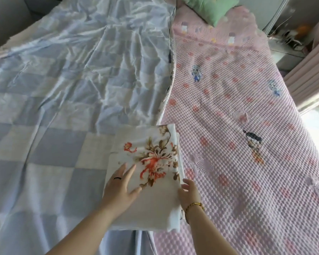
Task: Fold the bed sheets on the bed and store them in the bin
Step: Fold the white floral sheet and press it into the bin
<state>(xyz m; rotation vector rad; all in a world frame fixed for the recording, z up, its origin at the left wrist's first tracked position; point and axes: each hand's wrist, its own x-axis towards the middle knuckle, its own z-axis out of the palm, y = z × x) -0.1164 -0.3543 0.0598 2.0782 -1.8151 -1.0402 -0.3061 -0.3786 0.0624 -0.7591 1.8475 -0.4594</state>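
From the head camera, I see one floral sheet point(151, 162) already folded into a thick rectangle. It lies near the near edge of the bed point(256, 172), where the blue sheet point(72, 80) ends and the bare pink side begins. My left hand point(121, 184) lies flat on top of it with fingers spread, pressing it down. My right hand point(189, 194) sits at the rectangle's right edge, thumb on top; I cannot tell whether the fingers pinch the layers or only touch them. The blue sheet lies unfolded and wrinkled across the left half, up to the far edge. A green pillow point(210, 10) rests at the far right corner. No bin is in view, so I judge one fold done, with one sheet and all storing left.
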